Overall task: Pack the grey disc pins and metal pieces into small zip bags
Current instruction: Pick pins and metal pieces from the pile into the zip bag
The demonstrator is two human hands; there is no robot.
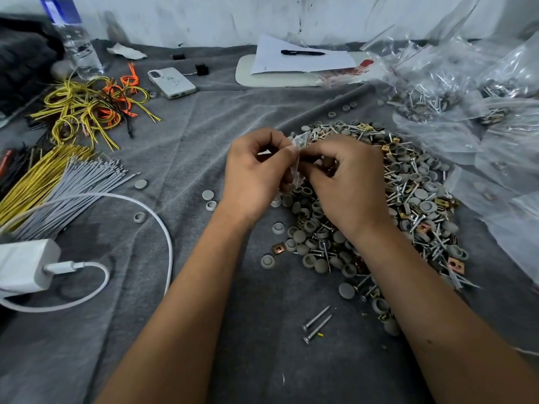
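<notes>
Both hands meet above the near edge of the pile of grey disc pins and metal pieces [408, 199]: the left hand [256, 173] and right hand [347, 182] each pinch a small zip bag [299, 153] held upright between them, probably to hold its mouth for filling or sealing; its contents cannot be made out. Filled bags [455, 91] lie far right on the grey-clothed surface [204, 141], while the wires [87, 109], cable ties [73, 188] and charger [26, 266] at left obstruct nothing.
</notes>
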